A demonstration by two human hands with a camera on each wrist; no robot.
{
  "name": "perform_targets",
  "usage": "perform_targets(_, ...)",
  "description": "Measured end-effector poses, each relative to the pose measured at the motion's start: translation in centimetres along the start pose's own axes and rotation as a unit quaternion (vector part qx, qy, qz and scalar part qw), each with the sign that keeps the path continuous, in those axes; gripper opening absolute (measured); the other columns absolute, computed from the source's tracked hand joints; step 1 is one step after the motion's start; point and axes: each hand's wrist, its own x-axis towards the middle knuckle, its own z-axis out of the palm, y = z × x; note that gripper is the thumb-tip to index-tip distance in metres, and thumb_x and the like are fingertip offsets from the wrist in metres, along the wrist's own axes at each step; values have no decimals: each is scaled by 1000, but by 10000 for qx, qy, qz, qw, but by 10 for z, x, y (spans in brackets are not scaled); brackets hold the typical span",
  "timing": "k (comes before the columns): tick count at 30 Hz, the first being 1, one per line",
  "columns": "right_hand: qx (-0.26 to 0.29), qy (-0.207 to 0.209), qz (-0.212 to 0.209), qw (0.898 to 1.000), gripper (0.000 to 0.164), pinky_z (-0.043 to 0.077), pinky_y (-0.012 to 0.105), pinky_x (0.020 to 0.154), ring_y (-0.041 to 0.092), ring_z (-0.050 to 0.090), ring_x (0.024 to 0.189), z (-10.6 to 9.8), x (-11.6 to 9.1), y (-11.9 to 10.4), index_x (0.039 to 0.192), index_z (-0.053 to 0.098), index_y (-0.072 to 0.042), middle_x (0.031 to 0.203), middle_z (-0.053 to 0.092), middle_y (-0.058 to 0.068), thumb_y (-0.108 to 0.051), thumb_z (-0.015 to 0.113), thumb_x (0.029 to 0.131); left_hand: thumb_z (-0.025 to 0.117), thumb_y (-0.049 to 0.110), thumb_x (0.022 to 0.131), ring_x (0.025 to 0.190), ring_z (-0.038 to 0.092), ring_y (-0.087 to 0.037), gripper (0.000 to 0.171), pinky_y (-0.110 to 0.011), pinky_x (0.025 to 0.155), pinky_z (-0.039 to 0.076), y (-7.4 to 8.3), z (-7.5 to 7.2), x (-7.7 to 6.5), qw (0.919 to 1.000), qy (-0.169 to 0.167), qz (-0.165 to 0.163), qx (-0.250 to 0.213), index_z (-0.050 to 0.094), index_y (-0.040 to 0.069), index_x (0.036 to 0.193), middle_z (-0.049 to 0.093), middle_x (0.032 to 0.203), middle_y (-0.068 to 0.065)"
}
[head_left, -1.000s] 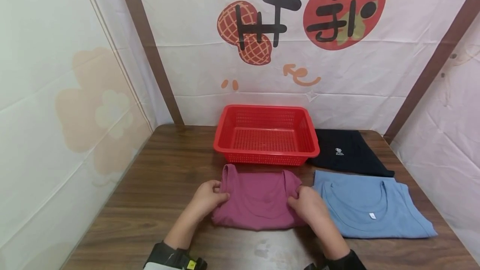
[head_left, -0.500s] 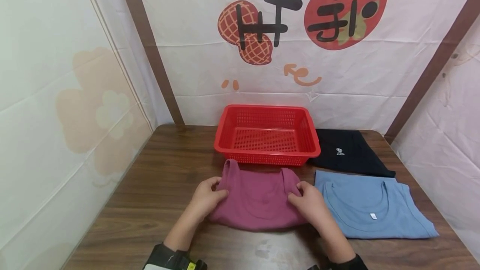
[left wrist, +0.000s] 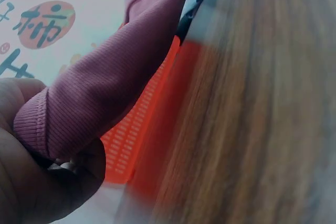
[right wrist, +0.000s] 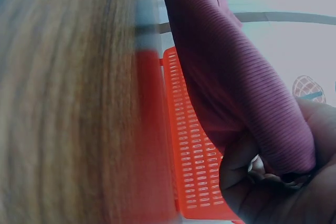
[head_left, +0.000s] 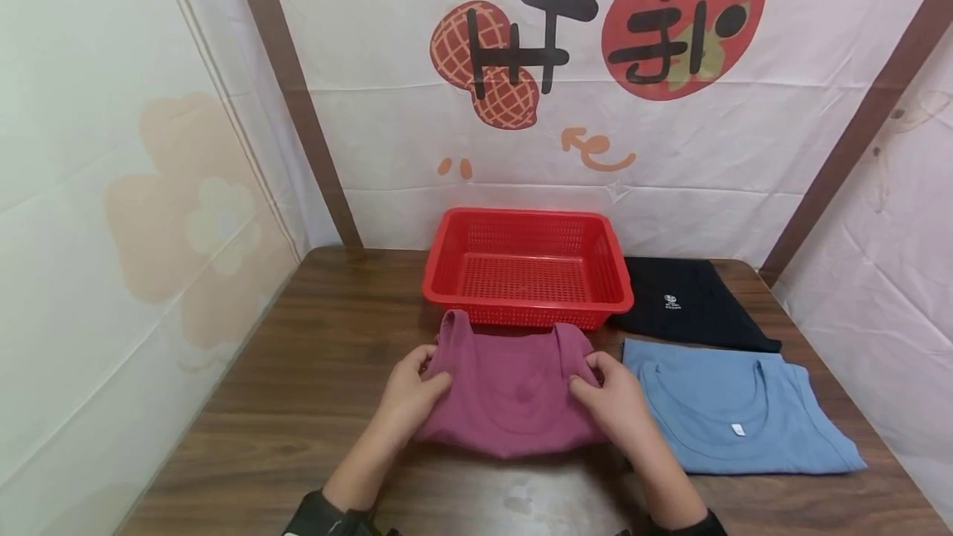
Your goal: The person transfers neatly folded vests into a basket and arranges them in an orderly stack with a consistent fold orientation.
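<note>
Garment [head_left: 514,408] gripped at both sides; red basket [head_left: 529,306] at 12 o'clock.

Left hand [head_left: 409,391] pinches the maroon garment's 9 o'clock side between thumb and fingers; right hand [head_left: 618,399] pinches its 3 o'clock side likewise. The garment's long axis runs 9 to 3 o'clock, roughly parallel to the basket's long side, with the two shoulder straps toward 12. In the head view, the strap tops overlap the basket's near wall; contact cannot be confirmed. Neither hand is clearly nearer the basket. A blue garment [head_left: 715,391] lies at 3 o'clock, just beside the right hand, on the table [head_left: 298,404].
</note>
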Motion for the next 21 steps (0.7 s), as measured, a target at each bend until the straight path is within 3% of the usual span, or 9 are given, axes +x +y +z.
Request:
perform_targets(9,428,-78,-211,9988,17,50,31,71,19,58,85,-7,-6,-5,101,64,-11,95,67,4,-19,74,89,68,3,85,85,61,-16,31,-29,77,51,8,2,-7,9970,-121,-60,-768,68,8,116,69,101,-8)
perform_targets(21,1366,-257,-233,9900,22,52,30,73,19,59,88,-20,-7,-6,111,64,-6,102,67,8,-18,72,94,64,-8,83,75,64,-14,31,-28,65,54,15,0,-14,9838,-84,172,-1782,66,-1,113,68,96,-13)
